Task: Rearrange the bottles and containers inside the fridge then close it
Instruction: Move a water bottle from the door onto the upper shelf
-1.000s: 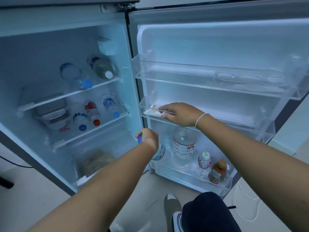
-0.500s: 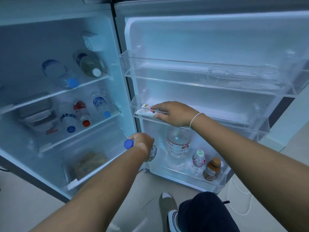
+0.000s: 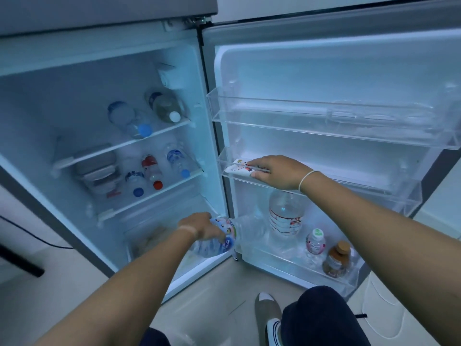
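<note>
At the open fridge (image 3: pixel 129 78), head view: left hand (image 3: pixel 199 227) gripping a clear water bottle (image 3: pixel 219 242), fingers curling round it, bottle tilting near the bottom of the fridge opening, just left of the lower door bin (image 3: pixel 299 268). Right hand (image 3: pixel 279 172) resting on a white printed carton (image 3: pixel 240 168) lying in the middle door shelf (image 3: pixel 374 186), fingers pressing together on top.
</note>
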The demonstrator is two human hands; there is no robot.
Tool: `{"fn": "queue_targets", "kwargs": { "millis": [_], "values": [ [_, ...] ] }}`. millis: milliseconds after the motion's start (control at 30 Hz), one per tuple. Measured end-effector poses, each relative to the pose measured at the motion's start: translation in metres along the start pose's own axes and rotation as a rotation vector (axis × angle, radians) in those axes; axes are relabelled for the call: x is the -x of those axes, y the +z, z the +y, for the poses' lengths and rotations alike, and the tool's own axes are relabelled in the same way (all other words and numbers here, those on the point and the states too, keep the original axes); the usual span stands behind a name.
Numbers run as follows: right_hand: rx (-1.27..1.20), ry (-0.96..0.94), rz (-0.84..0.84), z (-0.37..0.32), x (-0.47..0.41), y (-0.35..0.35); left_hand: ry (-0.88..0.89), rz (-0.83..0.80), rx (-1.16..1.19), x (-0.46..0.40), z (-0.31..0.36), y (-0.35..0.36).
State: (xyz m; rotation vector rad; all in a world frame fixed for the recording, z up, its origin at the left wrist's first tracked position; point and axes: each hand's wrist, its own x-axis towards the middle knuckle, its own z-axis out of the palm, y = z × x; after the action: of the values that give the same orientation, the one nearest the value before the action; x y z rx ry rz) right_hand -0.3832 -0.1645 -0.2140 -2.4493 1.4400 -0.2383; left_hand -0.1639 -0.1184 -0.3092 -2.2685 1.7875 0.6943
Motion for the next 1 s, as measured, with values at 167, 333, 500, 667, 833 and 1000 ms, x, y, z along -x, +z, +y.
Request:
{"fn": "queue_targets", "kwargs": {
  "millis": [167,333,500,667,833,1000],
  "values": [
    [0.032,0.006,-0.008,-0.005,0.002,0.000,-0.074,-0.082,0.421,0.024,-0.036,0.007],
    [0.065,0.035,-0.004,-0.007,0.002,0.001,-0.163,-0.109,0.811,0.048,-0.062,0.029],
    [0.178,0.045,-0.011,-0.016,0.002,0.005,-0.147,-0.033,1.168,0.082,-0.089,0.042],
    [0.218,-0.151,0.383,-0.050,0.008,0.020,-0.071,-0.005,1.422,0.100,-0.113,0.037],
    [-0.442,-0.008,0.283,-0.140,-0.001,0.070,-0.016,0.086,1.556,0.109,-0.127,0.021],
    [-1.179,0.429,-0.207,-0.196,-0.026,0.104,0.060,0.090,1.603,0.119,-0.148,-0.007]
  ]
}}
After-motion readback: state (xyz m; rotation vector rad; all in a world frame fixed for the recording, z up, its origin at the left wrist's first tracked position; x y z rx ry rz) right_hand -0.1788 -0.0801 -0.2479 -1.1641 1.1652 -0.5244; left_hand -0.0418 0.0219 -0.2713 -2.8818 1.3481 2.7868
